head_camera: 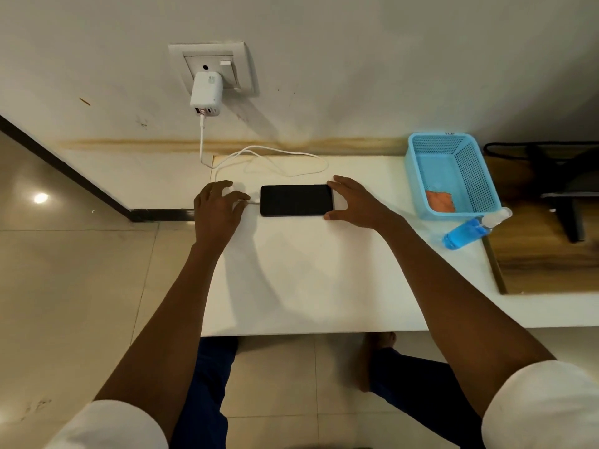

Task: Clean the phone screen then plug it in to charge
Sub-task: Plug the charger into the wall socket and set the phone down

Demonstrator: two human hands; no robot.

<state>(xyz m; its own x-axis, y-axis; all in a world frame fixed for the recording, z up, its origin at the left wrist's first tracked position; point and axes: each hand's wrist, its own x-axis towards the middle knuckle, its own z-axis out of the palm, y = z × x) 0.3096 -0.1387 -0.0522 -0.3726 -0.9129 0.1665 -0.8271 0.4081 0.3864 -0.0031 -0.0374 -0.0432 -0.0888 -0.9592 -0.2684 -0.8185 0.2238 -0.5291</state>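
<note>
1. The phone [296,200] lies flat, screen dark, on the table [308,270] between both hands.
2. The right hand [355,200] spans its right end, fingers spread wide.
3. The left hand [217,209], loosely curled, pinches the cable [252,202] at its left end.

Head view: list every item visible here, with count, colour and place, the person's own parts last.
Flat rectangular phone: one, black, lying on the table between both hands.
Thin charging cable: one, white, looped behind phone.
Boxy plastic charger: one, white, in the wall socket.
Perforated plastic basket: one, light blue, table's right end.
Folded cloth: one, orange, inside basket.
Spray bottle: one, blue liquid, lying beside basket.
Table: one, white.
Left hand: at the phone's cable end.
Right hand: fingers on the phone's right end.
</note>
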